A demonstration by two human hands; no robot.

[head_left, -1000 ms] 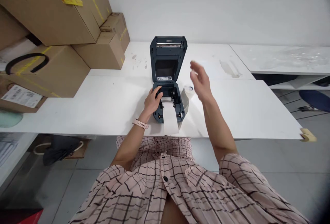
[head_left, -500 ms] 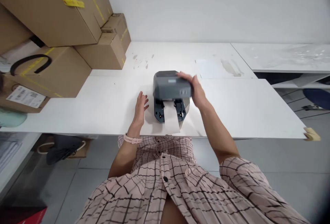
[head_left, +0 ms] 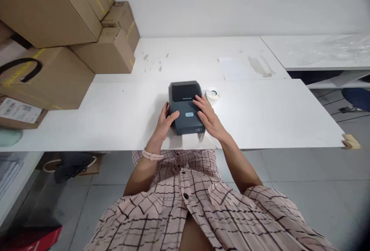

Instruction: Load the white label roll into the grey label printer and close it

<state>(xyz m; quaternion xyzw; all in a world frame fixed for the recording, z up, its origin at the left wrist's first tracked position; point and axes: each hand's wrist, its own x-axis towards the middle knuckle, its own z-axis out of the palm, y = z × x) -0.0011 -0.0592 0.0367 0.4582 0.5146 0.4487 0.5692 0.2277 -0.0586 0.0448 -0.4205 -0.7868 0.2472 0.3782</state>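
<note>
A dark grey label printer (head_left: 185, 101) sits on the white table (head_left: 260, 116) with its lid down. My right hand (head_left: 208, 117) lies flat on the lid, fingers stretched out. My left hand (head_left: 165, 120) rests against the printer's left side, thumb on the lid edge. A strip of white paper (head_left: 189, 140) pokes out at the printer's front. A small white roll (head_left: 213, 94) stands just right of the printer.
Stacked cardboard boxes (head_left: 58, 31) crowd the table's left end. A second white table (head_left: 318, 51) stands at the right, with a chair partly visible below it. A dark bag (head_left: 69, 164) lies on the floor under the table.
The printer lid went from standing open to fully down. My right hand swung it down and now presses on it. My left hand left the paper bay and came to the printer's side.
</note>
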